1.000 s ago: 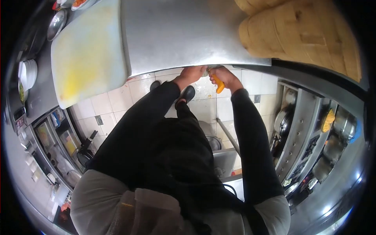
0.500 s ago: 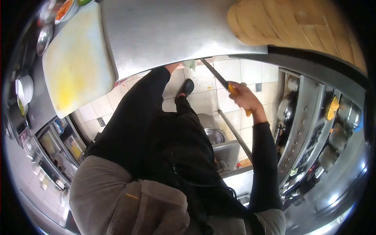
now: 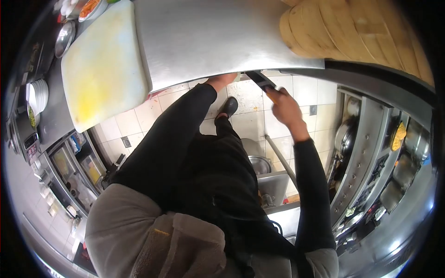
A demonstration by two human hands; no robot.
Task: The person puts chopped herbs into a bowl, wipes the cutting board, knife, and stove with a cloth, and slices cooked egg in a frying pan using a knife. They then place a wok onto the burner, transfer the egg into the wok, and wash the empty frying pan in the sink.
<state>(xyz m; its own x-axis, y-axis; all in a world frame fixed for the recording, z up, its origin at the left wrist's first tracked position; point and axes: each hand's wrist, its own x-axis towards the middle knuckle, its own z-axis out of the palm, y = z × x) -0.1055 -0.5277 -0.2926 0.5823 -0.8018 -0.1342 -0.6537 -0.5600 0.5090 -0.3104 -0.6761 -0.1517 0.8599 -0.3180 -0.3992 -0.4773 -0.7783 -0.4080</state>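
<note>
In my right hand (image 3: 286, 110) is a knife (image 3: 259, 80) with a yellow-orange handle. Its dark blade points up and left to the front edge of the steel counter (image 3: 208, 37), which hides the tip. My left hand (image 3: 223, 80) is at that same edge, left of the blade, with its fingers hidden under the counter. A small pale piece of something (image 3: 238, 77) shows between the left hand and the blade; I cannot make out what it is. Up and to the left, a white cutting board (image 3: 104, 65) with yellow stains lies on the counter.
Bamboo steamers (image 3: 343, 34) stand at the upper right. A bowl of orange food (image 3: 90, 8), a metal bowl (image 3: 65, 39) and stacked white dishes (image 3: 39, 97) are at left. Stove and pots (image 3: 345, 139) line the right side; a metal pole (image 3: 280, 157) rises near my right arm.
My left hand has moved right along the counter edge toward the blade. My right hand has shifted slightly, and the knife now shows more of its broad side. The view has drifted a little.
</note>
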